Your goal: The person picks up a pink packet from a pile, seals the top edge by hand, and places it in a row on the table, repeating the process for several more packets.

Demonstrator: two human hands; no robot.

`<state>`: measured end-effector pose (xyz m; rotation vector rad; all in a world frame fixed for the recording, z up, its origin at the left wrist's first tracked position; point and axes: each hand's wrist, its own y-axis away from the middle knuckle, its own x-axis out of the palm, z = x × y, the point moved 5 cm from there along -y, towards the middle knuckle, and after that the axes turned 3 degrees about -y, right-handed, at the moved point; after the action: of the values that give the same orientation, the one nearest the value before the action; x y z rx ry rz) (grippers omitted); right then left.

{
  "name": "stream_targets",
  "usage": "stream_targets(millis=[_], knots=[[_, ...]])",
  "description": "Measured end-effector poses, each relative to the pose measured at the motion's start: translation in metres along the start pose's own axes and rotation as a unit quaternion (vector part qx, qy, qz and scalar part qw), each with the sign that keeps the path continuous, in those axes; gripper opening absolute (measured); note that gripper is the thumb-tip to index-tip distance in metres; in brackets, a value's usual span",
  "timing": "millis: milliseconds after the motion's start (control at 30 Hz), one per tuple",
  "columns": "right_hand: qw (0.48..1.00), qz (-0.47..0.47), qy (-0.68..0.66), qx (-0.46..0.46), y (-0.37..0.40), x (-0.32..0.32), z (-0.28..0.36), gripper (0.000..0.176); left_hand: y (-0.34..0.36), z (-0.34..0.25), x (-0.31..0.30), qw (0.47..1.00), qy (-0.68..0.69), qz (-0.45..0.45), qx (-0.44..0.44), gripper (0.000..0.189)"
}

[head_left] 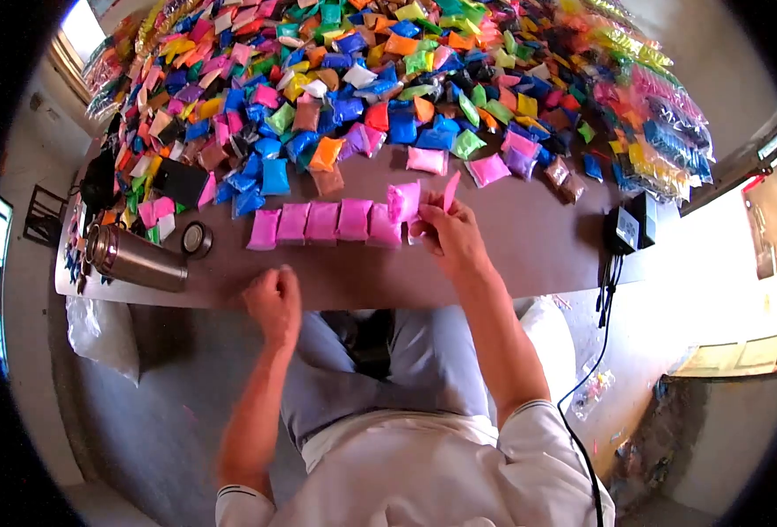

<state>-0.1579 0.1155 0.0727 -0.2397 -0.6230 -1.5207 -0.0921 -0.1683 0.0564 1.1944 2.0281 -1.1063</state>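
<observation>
Several small pink packets (pixel 322 222) lie side by side in a row on the brown table. At the right end of that row, my right hand (pixel 450 233) is closed with a pink packet (pixel 451 191) standing up from its fingers. Another pink packet (pixel 403 202) is raised at its fingertips, overlapping the last one in the row. My left hand (pixel 274 303) is curled into a fist by the table's front edge, below the row's left end, with nothing showing from it.
A big heap of coloured packets (pixel 344 110) covers the back of the table (pixel 529 250). On the left are a steel flask (pixel 138 257) lying on its side and a round lid (pixel 197 239). Black adapters (pixel 624 230) with hanging cables sit at the right edge.
</observation>
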Motion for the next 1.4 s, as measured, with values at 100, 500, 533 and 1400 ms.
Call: stream_targets(millis=[100, 500, 533, 1400], knots=[[0.998, -0.061, -0.006, 0.000, 0.035, -0.004, -0.010, 0.007, 0.030, -0.067, 0.012, 0.991, 0.076, 0.059, 0.088, 0.036], [0.997, -0.040, -0.036, 0.054, 0.105, -0.006, -0.061, 0.012, 0.042, -0.118, 0.040, 0.929, 0.296, 0.186, 0.120, 0.035], [0.997, -0.018, -0.013, 0.078, 0.107, -0.003, -0.067, 0.011, 0.044, -0.116, 0.041, 0.930, 0.293, 0.188, 0.118, 0.035], [0.998, 0.006, 0.031, 0.053, 0.081, -0.012, -0.043, 0.019, 0.050, -0.113, 0.034, 0.923, 0.261, 0.206, 0.193, 0.028]])
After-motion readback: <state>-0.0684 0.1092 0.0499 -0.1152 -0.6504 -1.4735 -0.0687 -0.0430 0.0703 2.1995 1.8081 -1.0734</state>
